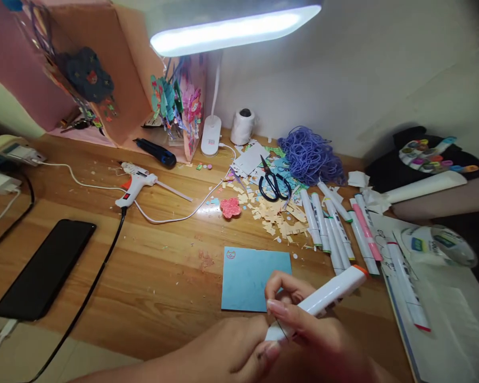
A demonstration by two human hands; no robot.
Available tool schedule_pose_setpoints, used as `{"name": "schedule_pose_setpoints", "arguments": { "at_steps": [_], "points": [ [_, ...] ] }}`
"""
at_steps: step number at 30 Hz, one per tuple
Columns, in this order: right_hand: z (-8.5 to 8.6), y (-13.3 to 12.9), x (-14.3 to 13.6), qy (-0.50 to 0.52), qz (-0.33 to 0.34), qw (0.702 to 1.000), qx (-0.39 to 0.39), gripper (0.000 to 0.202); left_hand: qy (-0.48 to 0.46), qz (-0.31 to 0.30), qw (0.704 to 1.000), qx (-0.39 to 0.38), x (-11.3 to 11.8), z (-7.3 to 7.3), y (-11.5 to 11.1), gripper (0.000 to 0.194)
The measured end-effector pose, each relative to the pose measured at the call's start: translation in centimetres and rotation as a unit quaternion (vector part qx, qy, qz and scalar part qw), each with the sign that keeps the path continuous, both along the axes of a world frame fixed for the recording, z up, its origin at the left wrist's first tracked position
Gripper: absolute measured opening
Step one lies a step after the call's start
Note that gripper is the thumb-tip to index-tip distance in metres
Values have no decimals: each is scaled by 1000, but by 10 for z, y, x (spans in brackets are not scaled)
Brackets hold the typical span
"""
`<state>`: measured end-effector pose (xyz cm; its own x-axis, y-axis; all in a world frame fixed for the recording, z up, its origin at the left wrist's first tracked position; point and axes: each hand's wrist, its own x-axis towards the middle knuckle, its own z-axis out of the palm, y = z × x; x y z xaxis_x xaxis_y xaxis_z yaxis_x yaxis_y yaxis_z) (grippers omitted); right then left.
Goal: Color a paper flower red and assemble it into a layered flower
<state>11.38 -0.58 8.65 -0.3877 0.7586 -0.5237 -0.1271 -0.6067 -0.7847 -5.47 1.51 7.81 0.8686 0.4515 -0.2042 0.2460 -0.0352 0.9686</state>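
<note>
My right hand (311, 314) is closed around a thick white marker (327, 295) whose orange-tipped end points up and right. At the marker's lower end, the fingers of my left hand (243, 340) pinch it; whether a cap is coming off there I cannot tell. Just beyond my hands lies a blue sheet of paper (247, 282), with a small cat face drawn in reddish line (231, 255) at its upper left corner. My right hand covers the sheet's lower right part.
Several markers (335, 234) lie to the right, below purple cord (311, 154). Scissors (274, 181) rest on paper scraps (283, 218) by a red flower-shaped piece (230, 208). A glue gun (135, 183), utility knife (155, 153) and phone (46, 268) are left. A lamp (239, 32) hangs overhead.
</note>
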Motion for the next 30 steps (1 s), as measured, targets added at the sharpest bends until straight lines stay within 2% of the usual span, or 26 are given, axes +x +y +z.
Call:
{"name": "schedule_pose_setpoints", "arguments": {
  "at_steps": [2, 4, 6, 7, 8, 9, 10, 11, 12, 13, 14, 15, 19, 23, 26, 30],
  "points": [
    [1, 0, 3, 3, -30, 999, -11, 29, -4, -25, 995, -101, -13, 8, 4, 50],
    [0, 7, 19, -47, -142, 988, 32, 26, 25, -31, 988, -148, -30, 11, 3, 54],
    [-1, 20, 41, -126, -341, 923, 125, 21, 51, -30, 991, -117, -45, 10, -1, 54],
    [-3, 27, 49, -164, -392, 891, 158, 16, 56, -28, 995, -77, -50, 8, -4, 52],
    [-5, 34, 53, -193, -389, 883, 178, 14, 60, -23, 997, -31, -51, 3, -6, 50],
    [-9, 41, 52, -208, -341, 896, 196, 15, 67, -11, 997, 30, -48, -2, -9, 46],
    [-15, 47, 46, -207, -266, 920, 203, 17, 72, 5, 991, 110, -42, -9, -11, 40],
    [-22, 53, 35, -205, -206, 935, 204, 18, 82, 27, 975, 205, -32, -17, -13, 31],
    [-31, 57, 23, -205, -146, 946, 203, 18, 88, 52, 944, 314, -20, -25, -15, 23],
    [-40, 61, 9, -205, -122, 945, 223, 19, 114, 68, 900, 416, -8, -33, -17, 21],
    [-50, 64, -3, -203, -107, 944, 237, 22, 142, 85, 856, 490, 5, -42, -20, 19],
    [-59, 67, -13, -202, -96, 944, 242, 24, 175, 110, 823, 529, 16, -50, -23, 19],
    [-85, 68, -26, -247, -99, 924, 273, 31, 248, 124, 761, 586, 39, -70, -33, 21],
    [-90, 66, -20, -297, -84, 904, 297, 33, 264, 125, 718, 632, 39, -75, -34, 20],
    [-89, 65, -19, -321, -70, 895, 301, 32, 244, 123, 710, 649, 38, -76, -32, 16],
    [-88, 65, -21, -344, -56, 884, 311, 32, 247, 110, 713, 647, 37, -75, -32, 19]
  ]
}}
